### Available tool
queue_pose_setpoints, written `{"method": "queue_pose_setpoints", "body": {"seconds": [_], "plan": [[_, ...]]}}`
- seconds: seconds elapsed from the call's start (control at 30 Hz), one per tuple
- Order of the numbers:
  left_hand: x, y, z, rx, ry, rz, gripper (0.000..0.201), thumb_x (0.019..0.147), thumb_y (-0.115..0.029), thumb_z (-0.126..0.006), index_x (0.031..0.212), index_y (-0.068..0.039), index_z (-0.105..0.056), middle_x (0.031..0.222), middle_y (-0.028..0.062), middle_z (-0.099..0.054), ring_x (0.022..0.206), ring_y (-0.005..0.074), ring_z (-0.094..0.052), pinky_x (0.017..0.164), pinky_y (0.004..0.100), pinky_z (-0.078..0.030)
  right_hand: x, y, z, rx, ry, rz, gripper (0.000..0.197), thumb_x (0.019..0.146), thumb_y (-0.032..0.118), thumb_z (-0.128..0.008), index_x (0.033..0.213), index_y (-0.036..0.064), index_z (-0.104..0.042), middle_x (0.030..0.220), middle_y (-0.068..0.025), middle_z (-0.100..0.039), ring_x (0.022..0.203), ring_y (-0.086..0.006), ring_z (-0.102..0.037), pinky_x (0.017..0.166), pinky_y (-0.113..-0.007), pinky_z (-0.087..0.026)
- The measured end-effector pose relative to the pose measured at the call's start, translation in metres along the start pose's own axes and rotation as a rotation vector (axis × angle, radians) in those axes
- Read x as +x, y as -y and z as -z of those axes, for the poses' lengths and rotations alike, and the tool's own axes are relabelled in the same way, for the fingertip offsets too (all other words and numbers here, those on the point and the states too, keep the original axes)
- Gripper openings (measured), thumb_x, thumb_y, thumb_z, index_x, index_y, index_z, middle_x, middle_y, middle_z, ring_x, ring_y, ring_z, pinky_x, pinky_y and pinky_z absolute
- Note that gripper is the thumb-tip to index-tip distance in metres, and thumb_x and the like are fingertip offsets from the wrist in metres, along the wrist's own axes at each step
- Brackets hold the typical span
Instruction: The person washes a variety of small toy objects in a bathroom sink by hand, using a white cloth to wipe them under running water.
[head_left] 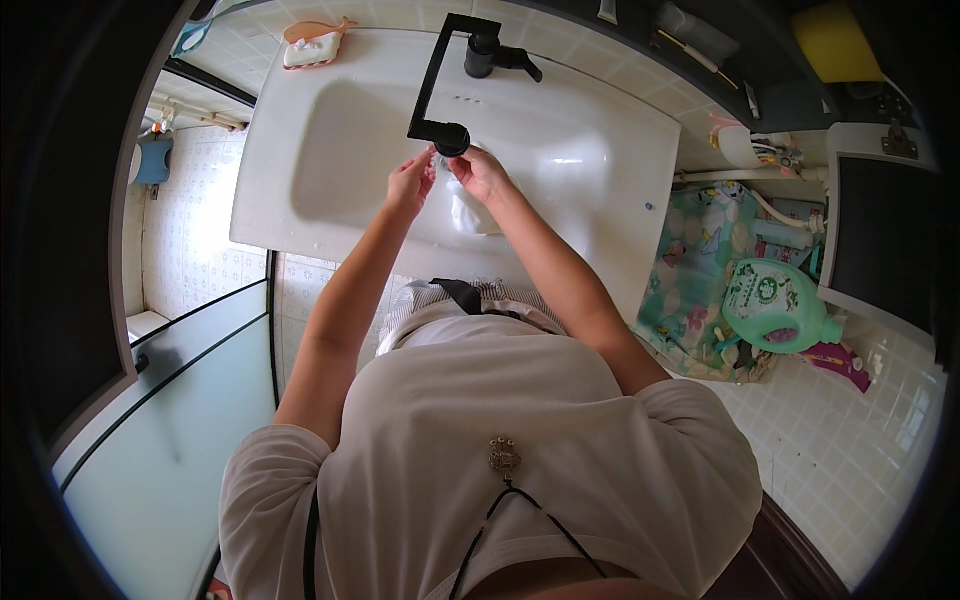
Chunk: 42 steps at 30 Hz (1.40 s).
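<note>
Under the spout of the black faucet (452, 138), both my hands are close together over the white sink (335, 150). My right hand (478, 173) is closed on a wet white cloth (468, 210), which hangs down below the fingers toward the basin's near side. To its left, my left hand (408, 183) has its fingers curled in just below the spout. Something pale and shiny shows between the two hands; whether it is water or part of the cloth, I cannot tell. The spout's end partly covers the fingertips.
A white soap bar in a dish (312, 50) sits at the sink's back left corner. The faucet's lever (520, 64) points right. Right of the sink stand a green detergent jug (770, 305) and a patterned teal bag (690, 290). A frosted glass panel (180, 400) is at lower left.
</note>
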<state>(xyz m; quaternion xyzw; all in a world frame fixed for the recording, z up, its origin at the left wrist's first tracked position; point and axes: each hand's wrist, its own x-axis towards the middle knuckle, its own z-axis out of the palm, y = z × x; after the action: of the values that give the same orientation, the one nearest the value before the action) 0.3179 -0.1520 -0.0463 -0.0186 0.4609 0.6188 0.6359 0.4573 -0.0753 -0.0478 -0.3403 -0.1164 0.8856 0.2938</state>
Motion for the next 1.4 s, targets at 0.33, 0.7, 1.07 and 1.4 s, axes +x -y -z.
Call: {"method": "queue_pose_setpoints", "body": {"seconds": [0.33,0.7,1.07,1.4], "plan": [[-0.013,-0.007,-0.019,-0.051,0.157,-0.014,0.010,0.086,0.002,-0.049,0.094,0.002,-0.053,0.098,0.0080,-0.059,0.088,0.0145,-0.058,0.083,0.0234,-0.049,-0.012,0.005,-0.013,-0.185,0.008,0.068,0.010,0.081,0.009,-0.059,0.091,0.0074,-0.056,0.086,-0.0032,-0.060,0.078,-0.0129,-0.058,0.076,-0.025,-0.048],[-0.021,-0.001,-0.022,-0.148,0.211,0.207,0.018,0.088,-0.015,-0.045,0.094,0.000,-0.053,0.089,0.0098,-0.062,0.084,0.0203,-0.059,0.081,0.0303,-0.048,-0.032,-0.010,-0.020,-1.006,-0.184,0.445,0.020,0.084,0.017,-0.060,0.078,-0.0012,-0.065,0.068,-0.0016,-0.063,0.060,-0.0084,-0.056,0.055,-0.023,-0.045],[-0.027,0.000,-0.014,-0.216,0.112,0.115,0.016,0.086,-0.014,-0.047,0.089,0.000,-0.054,0.087,0.0123,-0.063,0.084,0.0228,-0.061,0.079,0.0334,-0.049,-0.037,-0.020,-0.024,-0.701,-0.138,0.352,0.018,0.085,0.016,-0.059,0.083,0.0003,-0.067,0.070,-0.0024,-0.064,0.061,-0.0072,-0.056,0.059,-0.022,-0.047],[-0.033,-0.007,-0.025,-0.271,0.156,0.131,0.013,0.085,-0.014,-0.048,0.087,-0.002,-0.053,0.092,0.0155,-0.064,0.087,0.0253,-0.061,0.080,0.0337,-0.049,-0.038,0.005,-0.026,-0.448,-0.104,0.173,0.028,0.090,0.026,-0.047,0.085,0.0020,-0.060,0.076,-0.0056,-0.063,0.070,-0.0143,-0.061,0.068,-0.027,-0.050]]}}
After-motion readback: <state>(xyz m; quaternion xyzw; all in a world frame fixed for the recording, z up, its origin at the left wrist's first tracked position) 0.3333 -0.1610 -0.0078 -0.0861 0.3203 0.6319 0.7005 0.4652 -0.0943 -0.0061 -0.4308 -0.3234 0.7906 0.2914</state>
